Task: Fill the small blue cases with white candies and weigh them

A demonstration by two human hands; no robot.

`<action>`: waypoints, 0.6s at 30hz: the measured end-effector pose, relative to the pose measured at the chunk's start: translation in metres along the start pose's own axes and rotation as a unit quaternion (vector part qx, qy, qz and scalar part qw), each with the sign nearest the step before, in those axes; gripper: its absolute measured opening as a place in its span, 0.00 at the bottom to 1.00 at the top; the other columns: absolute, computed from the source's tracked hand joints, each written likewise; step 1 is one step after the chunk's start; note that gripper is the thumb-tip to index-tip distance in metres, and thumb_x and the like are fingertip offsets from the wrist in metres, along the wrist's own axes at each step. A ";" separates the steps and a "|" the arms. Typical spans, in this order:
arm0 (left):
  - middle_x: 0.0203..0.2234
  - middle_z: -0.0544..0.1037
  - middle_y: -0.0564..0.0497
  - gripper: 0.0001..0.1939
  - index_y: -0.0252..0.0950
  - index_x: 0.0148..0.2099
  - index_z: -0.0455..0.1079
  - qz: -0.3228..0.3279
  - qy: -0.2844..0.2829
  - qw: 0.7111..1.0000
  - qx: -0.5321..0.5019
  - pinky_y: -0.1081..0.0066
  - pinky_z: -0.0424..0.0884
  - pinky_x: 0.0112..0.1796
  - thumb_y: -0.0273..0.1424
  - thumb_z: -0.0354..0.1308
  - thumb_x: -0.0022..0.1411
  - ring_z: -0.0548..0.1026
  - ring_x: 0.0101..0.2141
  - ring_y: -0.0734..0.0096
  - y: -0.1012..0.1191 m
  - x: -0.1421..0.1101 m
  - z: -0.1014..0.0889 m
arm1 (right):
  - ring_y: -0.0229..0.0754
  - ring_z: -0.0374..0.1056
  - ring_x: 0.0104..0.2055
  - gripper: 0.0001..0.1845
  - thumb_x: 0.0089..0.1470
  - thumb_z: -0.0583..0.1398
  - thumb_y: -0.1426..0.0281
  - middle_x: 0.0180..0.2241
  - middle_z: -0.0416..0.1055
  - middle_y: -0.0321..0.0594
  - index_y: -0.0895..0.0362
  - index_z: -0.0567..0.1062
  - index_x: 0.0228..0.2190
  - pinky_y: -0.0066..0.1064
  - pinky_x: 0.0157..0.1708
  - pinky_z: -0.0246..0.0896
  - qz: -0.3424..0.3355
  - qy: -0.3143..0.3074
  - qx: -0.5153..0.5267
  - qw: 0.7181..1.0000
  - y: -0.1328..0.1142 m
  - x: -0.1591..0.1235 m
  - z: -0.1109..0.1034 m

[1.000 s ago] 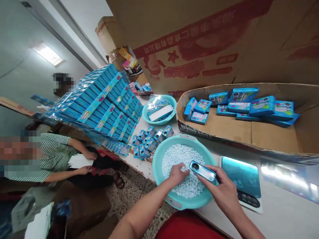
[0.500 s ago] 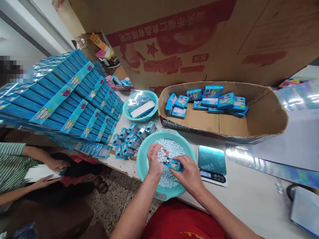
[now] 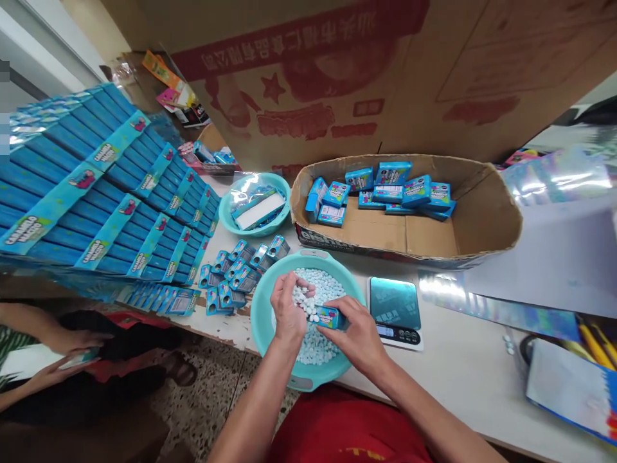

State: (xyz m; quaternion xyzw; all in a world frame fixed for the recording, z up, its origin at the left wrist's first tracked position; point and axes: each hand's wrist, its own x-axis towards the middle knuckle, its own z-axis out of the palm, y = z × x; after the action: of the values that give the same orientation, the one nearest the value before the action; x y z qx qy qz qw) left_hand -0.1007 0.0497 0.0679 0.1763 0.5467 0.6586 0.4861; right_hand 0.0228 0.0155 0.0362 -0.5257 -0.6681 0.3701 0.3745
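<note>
My left hand is cupped around a heap of small white candies above a turquoise basin. Between the thumb and fingers of my right hand is a small blue candy box, tilted with its end against the candies in the left palm. More pale candies fill the basin below both hands. Left of the basin stand several small blue boxes with round holes in their ends. A digital scale lies just right of the basin.
A cut-down cardboard box holding several blue boxes stands behind the basin. A second turquoise basin holds packaging. Stacked blue display cartons rise at left, near a co-worker's hands. A notebook lies at right.
The view has shifted, so most things sit further left. The fingers of my left hand have curled more over the candies, and the blue box stays at the palm.
</note>
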 end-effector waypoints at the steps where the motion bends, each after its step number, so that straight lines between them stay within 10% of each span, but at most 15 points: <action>1: 0.21 0.69 0.54 0.17 0.34 0.28 0.64 -0.003 -0.001 1.000 0.003 0.73 0.67 0.25 0.41 0.63 0.48 0.72 0.23 0.73 0.000 0.000 0.000 | 0.47 0.66 0.40 0.16 0.41 0.67 0.70 0.35 0.71 0.40 0.54 0.74 0.36 0.37 0.40 0.60 -0.002 0.004 0.000 1.000 0.000 0.000 0.000; 18: 0.19 0.68 0.54 0.18 0.33 0.25 0.64 0.002 -0.029 0.998 0.056 0.75 0.63 0.22 0.42 0.62 0.50 0.68 0.20 0.76 -0.009 -0.004 0.005 | 0.47 0.66 0.40 0.19 0.37 0.69 0.72 0.34 0.71 0.39 0.55 0.74 0.35 0.37 0.40 0.60 0.034 -0.006 -0.015 0.999 -0.005 -0.002 -0.006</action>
State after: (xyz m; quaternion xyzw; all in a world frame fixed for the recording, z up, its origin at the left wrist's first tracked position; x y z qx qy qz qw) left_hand -0.0913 0.0488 0.0628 0.2236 0.5676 0.6228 0.4897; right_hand 0.0260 0.0134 0.0428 -0.5514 -0.6573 0.3760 0.3501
